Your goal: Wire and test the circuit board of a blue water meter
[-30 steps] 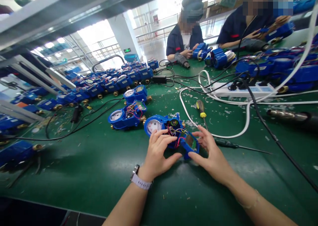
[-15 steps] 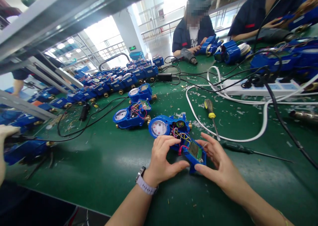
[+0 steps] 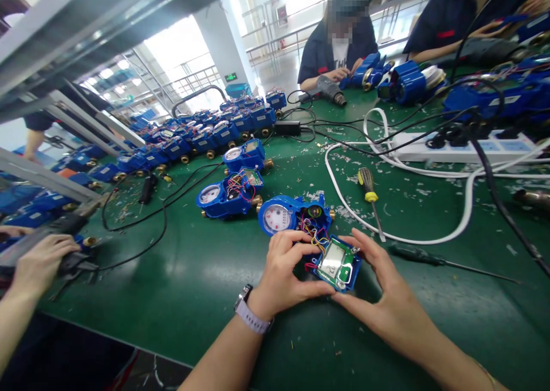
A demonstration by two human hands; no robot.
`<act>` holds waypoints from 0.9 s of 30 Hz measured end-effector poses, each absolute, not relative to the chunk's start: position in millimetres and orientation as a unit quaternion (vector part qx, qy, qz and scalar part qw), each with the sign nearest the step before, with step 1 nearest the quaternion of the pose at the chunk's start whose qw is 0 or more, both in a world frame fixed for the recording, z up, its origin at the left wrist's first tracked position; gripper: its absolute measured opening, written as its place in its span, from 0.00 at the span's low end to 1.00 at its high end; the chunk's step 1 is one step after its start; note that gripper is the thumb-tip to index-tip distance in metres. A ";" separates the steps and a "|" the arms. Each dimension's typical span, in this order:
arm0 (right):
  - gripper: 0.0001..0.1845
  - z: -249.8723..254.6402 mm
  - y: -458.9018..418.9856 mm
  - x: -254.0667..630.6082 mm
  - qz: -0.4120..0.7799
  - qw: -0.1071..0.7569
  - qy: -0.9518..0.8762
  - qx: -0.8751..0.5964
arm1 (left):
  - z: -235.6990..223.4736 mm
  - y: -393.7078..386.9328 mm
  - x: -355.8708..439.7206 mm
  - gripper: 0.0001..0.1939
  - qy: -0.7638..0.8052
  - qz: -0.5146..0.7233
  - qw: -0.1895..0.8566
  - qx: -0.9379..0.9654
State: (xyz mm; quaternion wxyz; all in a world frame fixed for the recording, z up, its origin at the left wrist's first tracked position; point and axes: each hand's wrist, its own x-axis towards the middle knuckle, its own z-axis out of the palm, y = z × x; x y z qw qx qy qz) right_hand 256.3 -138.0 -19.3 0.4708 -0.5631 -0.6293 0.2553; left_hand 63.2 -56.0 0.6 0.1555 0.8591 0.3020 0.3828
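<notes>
Between my hands is a blue display housing (image 3: 337, 265) with a green circuit board and a small screen facing up. Coloured wires (image 3: 315, 236) run from it to a blue water meter (image 3: 277, 217) lying just beyond, its round white dial upward. My left hand (image 3: 286, 270) grips the housing's left side, thumb along the near edge. On the right side, my right hand (image 3: 378, 290) holds it too, with the thumb at the near corner and fingers at the far corner. Two more blue meters, one with its wiring exposed (image 3: 230, 193) and one behind it (image 3: 244, 155), stand to the left.
A yellow-black screwdriver (image 3: 367, 184) and a dark thin screwdriver (image 3: 421, 257) lie right of my hands. Beyond are a white cable, a power strip (image 3: 464, 147) and rows of meters (image 3: 206, 136). At left, a co-worker's hand (image 3: 45, 262) holds a heat gun; others work across the table.
The display housing has tipped so its screen and board face me more. At the left, the co-worker's hand has come further into view with a heat gun.
</notes>
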 end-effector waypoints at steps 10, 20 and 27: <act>0.40 -15.0 -137.3 260.1 0.330 0.485 -0.569 -0.576 | 4.8 -57.4 61.5 0.19 0.299 0.402 0.157 0.851; 0.50 -8.0 -127.0 263.1 0.501 0.513 -0.421 -0.556 | 10.6 -70.5 66.4 0.11 0.329 0.398 0.319 0.795; 0.46 -11.5 -130.0 264.4 0.498 0.520 -0.433 -0.543 | 17.0 -79.2 72.8 0.16 0.409 0.285 0.499 0.708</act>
